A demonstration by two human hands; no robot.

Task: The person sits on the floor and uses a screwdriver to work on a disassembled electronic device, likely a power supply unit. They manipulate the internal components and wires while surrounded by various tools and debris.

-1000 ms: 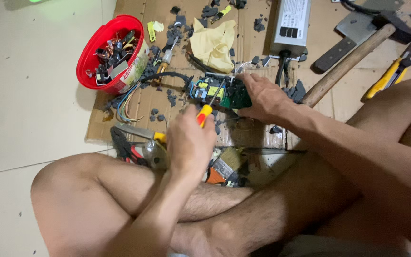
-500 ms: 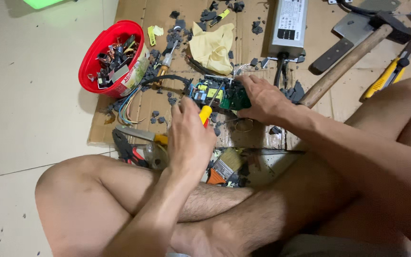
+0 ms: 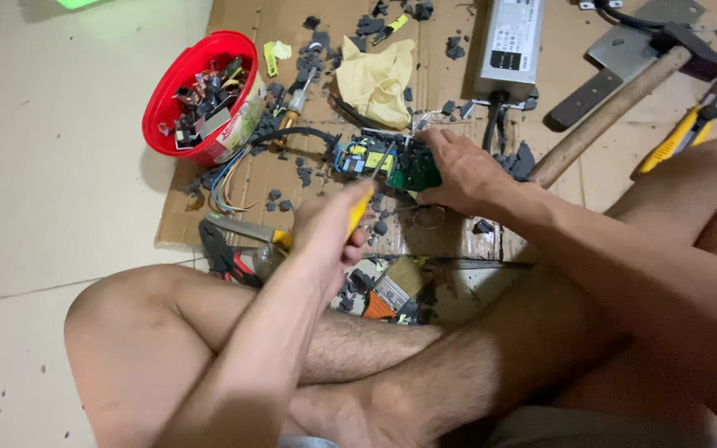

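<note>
Board teardown, midway.
Left hand (image 3: 325,228) grips yellow screwdriver (image 3: 361,207), tip on green circuit board (image 3: 387,162) at cardboard centre; right hand (image 3: 458,170) pins board w/ fingers. Stripped parts in red bowl (image 3: 178,75) far left; components remain on board.

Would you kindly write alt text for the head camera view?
Seated cross-legged on the floor, a person steadies a green circuit board with the right hand while the left hand works a yellow-handled screwdriver into it, over debris-strewn cardboard.
</note>
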